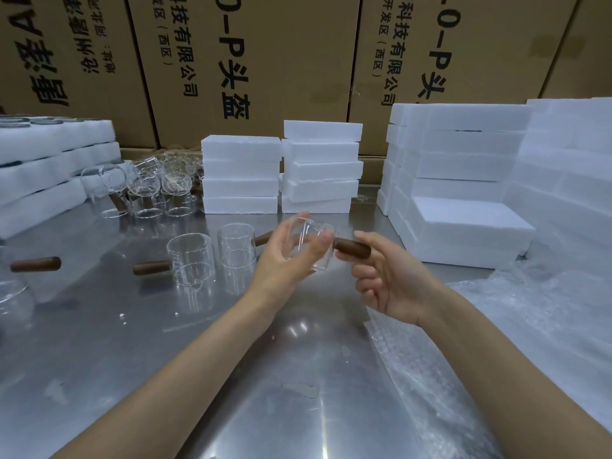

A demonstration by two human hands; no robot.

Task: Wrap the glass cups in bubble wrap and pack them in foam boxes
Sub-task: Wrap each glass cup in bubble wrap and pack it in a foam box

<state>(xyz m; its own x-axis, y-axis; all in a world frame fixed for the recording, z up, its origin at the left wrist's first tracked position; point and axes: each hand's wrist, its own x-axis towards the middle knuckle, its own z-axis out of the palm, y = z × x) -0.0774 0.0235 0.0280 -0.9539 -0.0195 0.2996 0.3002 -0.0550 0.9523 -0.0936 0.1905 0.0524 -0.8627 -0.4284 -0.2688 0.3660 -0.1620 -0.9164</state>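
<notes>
At the far left, foam trays (49, 160) lie stacked on the steel worktop (165, 359), with a cluster of glass cups (149, 187) just beside them. Nearer, two upright glass cups (212, 260) with brown wooden handles stand side by side. Behind these rise two stacks of foam boxes (281, 170), backed by printed cardboard cartons (248, 61). Above the middle of the worktop, the left hand (284, 256) cups a held glass cup (313, 241) tipped on its side, fingers curled round the glass body. The cup's wooden handle (352, 248) points right, where the right hand (387, 276) pinches it between thumb and forefinger, the other fingers loosely curled. Further right stand taller foam box piles (463, 180), and bubble wrap (496, 342) spreads over the worktop's near right corner.
</notes>
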